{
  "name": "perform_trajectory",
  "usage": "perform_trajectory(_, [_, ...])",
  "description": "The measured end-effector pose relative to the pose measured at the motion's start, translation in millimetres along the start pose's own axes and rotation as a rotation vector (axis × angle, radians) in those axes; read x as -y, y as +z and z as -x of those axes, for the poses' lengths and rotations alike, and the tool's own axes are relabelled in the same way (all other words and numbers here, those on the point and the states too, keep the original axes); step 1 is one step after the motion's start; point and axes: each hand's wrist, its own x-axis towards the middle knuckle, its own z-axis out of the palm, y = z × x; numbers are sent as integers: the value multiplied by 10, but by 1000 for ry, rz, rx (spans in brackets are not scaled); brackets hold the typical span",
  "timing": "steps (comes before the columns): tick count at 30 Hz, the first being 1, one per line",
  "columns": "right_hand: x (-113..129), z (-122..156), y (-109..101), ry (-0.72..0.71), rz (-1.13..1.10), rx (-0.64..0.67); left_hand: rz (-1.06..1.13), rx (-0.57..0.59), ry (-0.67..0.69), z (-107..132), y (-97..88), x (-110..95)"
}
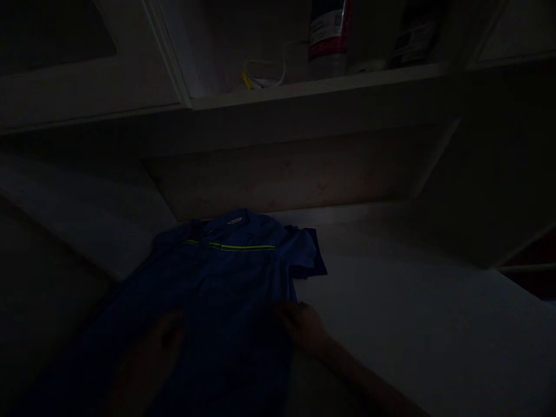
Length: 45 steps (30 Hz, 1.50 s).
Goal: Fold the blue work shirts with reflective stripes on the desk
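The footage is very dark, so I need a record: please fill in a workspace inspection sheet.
Surface: pale counter, dimly lit.
Job's things: blue shirt with yellow-green stripe, laid flat, collar at the far end.
Clutter: nothing seen.
Hands: left hand rests on the shirt; right hand at its right edge; grip too dark to tell.
Cables: white cable with yellow end on the shelf.
Surroundings: shelf above the counter, red-labelled cylinder on it.

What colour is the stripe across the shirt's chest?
Bright yellow-green stripe on the blue shirt, seen in the head view.
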Motion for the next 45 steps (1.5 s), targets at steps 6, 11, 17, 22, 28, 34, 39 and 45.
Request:
perform_trajectory(6, [-532, -11, -419, 356, 388, 11, 399, 218, 316, -562, 807, -1094])
perform_trajectory(11, [-889, 90, -354, 288, 396, -73, 200, 162, 363, -821, 1424, -1090])
perform_trajectory(17, [-976, 52, -259, 257, 400, -114, 150, 138, 417, -787, 1614, -946])
perform_trajectory(22, [-923, 30, -370, 304, 358, -72, 150, 170, 408, -802, 1552, -982])
perform_trajectory(28, [-903, 51, -379, 305, 352, -90, 153, 202, 396, -819, 1565, -966])
perform_trajectory(34, [-954, 63, -360, 285, 311, -126, 138, 164, 419, -811, 1591, -956])
perform_trajectory(39, [-920, 65, -389, 289, 305, -104, 112, 161, 395, -797, 1514, -1002])
perform_trajectory(45, [-984, 128, -372, 296, 292, -88, -51, 177, 467, -81, 1251, -886])
